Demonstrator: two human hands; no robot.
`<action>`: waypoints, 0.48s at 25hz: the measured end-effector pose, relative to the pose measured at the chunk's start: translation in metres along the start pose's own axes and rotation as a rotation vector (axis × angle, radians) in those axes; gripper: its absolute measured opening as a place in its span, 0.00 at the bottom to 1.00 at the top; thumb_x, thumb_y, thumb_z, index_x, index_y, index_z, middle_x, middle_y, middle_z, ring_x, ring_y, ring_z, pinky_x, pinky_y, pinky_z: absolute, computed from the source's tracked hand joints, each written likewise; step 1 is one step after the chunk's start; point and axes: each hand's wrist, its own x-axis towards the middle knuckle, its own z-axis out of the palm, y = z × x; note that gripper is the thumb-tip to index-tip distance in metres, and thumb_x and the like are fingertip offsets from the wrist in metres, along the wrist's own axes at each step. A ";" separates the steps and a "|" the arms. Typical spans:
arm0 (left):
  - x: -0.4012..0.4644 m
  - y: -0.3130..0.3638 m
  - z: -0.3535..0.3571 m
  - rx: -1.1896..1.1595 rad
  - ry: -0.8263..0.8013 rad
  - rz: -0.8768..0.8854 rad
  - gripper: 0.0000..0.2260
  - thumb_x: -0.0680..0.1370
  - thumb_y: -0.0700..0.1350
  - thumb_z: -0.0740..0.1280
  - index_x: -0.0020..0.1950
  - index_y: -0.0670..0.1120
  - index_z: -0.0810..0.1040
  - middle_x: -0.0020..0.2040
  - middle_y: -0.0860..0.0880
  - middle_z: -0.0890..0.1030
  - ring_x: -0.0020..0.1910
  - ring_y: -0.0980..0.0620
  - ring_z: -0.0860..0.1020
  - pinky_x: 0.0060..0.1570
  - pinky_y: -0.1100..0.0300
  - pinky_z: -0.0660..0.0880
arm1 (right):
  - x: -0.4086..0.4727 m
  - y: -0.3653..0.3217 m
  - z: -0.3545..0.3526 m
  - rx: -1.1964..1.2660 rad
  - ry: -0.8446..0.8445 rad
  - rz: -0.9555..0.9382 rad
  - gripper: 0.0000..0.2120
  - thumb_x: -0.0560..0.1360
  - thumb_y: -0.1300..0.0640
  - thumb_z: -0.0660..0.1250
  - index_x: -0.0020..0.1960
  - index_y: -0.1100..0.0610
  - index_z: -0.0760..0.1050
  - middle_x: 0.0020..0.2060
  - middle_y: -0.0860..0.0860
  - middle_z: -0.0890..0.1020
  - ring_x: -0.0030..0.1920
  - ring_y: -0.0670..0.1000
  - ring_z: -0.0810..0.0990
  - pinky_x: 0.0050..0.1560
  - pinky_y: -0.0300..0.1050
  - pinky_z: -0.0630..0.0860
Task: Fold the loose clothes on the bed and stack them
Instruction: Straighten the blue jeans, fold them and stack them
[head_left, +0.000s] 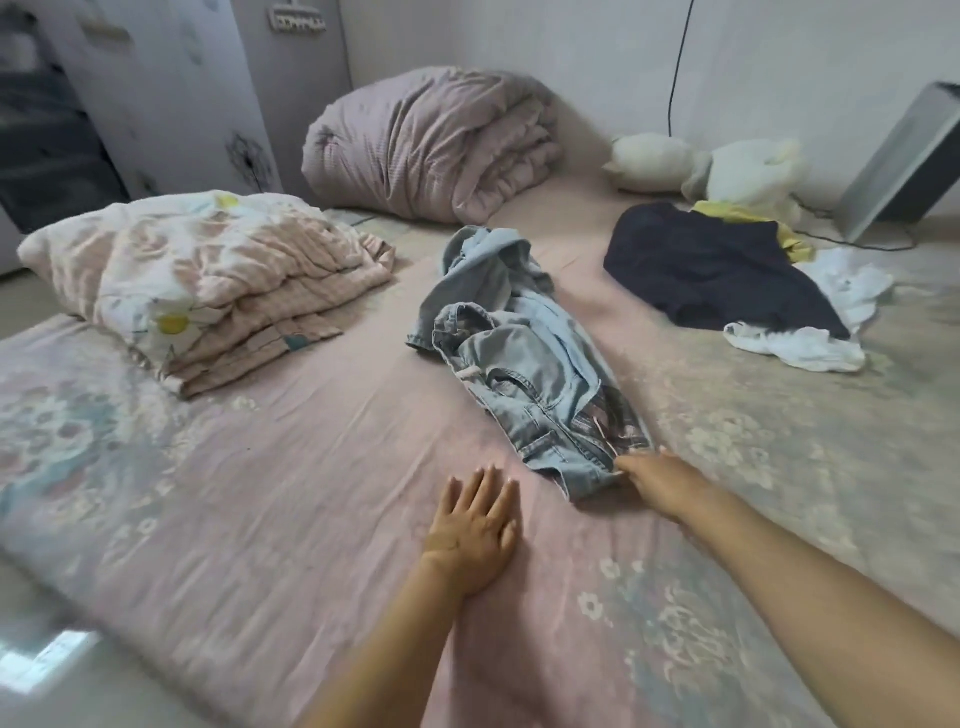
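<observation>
The bed (270, 467) spreads under me in a pink sheet, with a folded floral quilt (208, 280) on its left side and a rolled grey quilt (431, 145) by the wall. Nothing is folded or stacked yet, as I judge it; I am starting on the first garment. The jeans (524, 358) lie crumpled in a long heap down the middle of the bed, pale blue denim, twisted, lining showing near the waist. Well apart on the right lie a dark garment (717, 270), a white garment (810, 338) and a bit of yellow cloth (748, 221). My right hand (660, 480) pinches the near end of the jeans. My left hand (475, 530) rests flat on the sheet, fingers straight, holding nothing. Next I should draw the jeans toward me and shake them straight.
</observation>
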 end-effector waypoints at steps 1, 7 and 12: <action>-0.021 0.001 0.004 0.005 0.006 0.008 0.40 0.66 0.60 0.27 0.78 0.52 0.45 0.78 0.48 0.43 0.77 0.50 0.41 0.72 0.50 0.35 | -0.025 0.008 0.001 0.070 -0.017 -0.011 0.14 0.80 0.55 0.54 0.53 0.44 0.77 0.61 0.56 0.75 0.62 0.54 0.72 0.62 0.45 0.64; -0.125 0.001 0.025 0.061 -0.022 0.047 0.27 0.82 0.55 0.44 0.64 0.46 0.78 0.63 0.46 0.78 0.61 0.48 0.77 0.68 0.50 0.58 | -0.214 0.054 0.033 0.159 -0.087 0.018 0.14 0.79 0.52 0.56 0.57 0.36 0.74 0.71 0.49 0.68 0.71 0.52 0.65 0.69 0.45 0.60; -0.128 0.019 -0.011 0.050 0.066 0.126 0.33 0.64 0.48 0.71 0.67 0.42 0.68 0.61 0.39 0.78 0.57 0.43 0.80 0.51 0.48 0.79 | -0.319 0.046 0.050 -0.045 -0.116 0.058 0.35 0.71 0.43 0.69 0.73 0.43 0.55 0.74 0.47 0.57 0.73 0.46 0.58 0.69 0.39 0.32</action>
